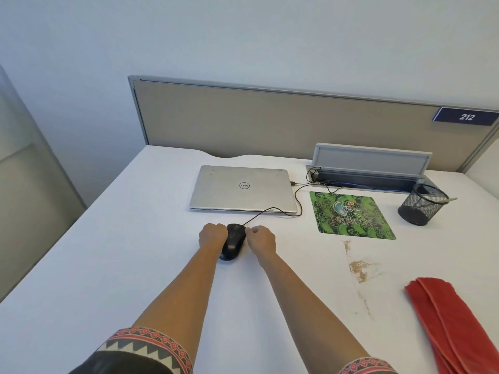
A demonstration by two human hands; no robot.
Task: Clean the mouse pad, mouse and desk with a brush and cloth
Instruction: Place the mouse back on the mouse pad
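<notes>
Head view: left hand (213,234) grasps the black mouse (232,242), right hand (260,236) at its 3 o'clock pinches the cable (270,210), probably keeping both clear of the mouse pad (351,215) at 2 o'clock.

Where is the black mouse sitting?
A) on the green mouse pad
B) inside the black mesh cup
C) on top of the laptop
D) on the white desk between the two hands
D: the mouse lies on the bare white desk between the left hand and the right hand, well apart from the green mouse pad.
</notes>
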